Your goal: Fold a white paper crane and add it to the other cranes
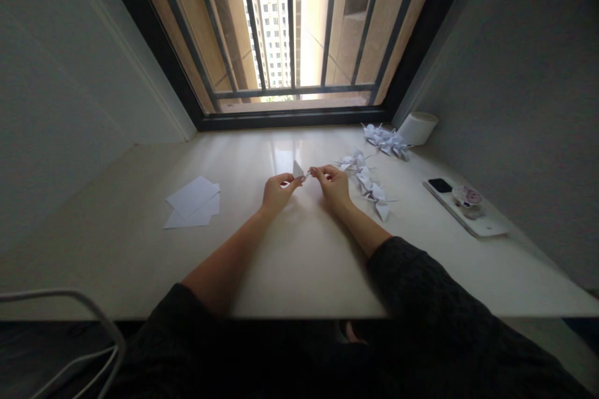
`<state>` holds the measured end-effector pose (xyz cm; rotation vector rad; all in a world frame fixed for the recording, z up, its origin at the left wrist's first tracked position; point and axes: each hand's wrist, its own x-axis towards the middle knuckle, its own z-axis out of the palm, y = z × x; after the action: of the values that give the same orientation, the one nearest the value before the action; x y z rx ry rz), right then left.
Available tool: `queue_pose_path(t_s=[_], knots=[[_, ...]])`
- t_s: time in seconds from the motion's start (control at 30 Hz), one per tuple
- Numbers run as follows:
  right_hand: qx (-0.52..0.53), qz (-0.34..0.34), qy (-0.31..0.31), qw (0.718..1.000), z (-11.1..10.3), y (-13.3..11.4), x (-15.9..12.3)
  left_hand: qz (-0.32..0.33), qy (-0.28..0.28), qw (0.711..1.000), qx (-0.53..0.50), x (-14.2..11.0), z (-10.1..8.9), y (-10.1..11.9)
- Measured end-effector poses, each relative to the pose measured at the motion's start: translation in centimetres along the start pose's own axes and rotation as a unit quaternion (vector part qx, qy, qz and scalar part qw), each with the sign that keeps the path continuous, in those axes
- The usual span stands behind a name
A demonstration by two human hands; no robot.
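A small folded white paper piece [298, 169] is held up over the middle of the sill, with one pointed flap standing upward. My left hand [279, 192] pinches it from the left, thumb and fingers together. From the right, my right hand [333, 183] grips its narrow end between thumb and fingertips. Just right of that hand lies a row of folded white paper figures [364, 179] with thin points, perhaps cranes. The exact fold between my fingertips is too small to make out.
Flat white paper sheets [193, 201] lie to the left. More folded paper figures [386, 140] sit at the back right beside a white cup-like container [418, 128]. A phone [463, 207] rests at the right. White cables [93, 312] loop at the lower left; a barred window [292, 113] stands behind.
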<state>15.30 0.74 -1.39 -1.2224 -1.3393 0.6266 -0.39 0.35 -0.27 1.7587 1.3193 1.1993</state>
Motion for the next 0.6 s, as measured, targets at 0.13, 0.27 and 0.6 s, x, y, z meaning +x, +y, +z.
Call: queue_pose_path(t_s=[0.13,0.27,0.6], knots=[[-0.039,-0.028,0.032,0.998,0.28,-0.13,-0.21,0.005,-0.009,1.0,-0.004,-0.04,0.12,0.12],[0.004,-0.014,0.015,1.0,0.45,-0.01,-0.16,-0.003,-0.009,1.0,-0.004,0.0,0.06,-0.03],[0.075,0.048,-0.092,0.992,0.21,-0.16,0.01,0.019,-0.012,0.999,0.048,-0.18,0.0,-0.2]])
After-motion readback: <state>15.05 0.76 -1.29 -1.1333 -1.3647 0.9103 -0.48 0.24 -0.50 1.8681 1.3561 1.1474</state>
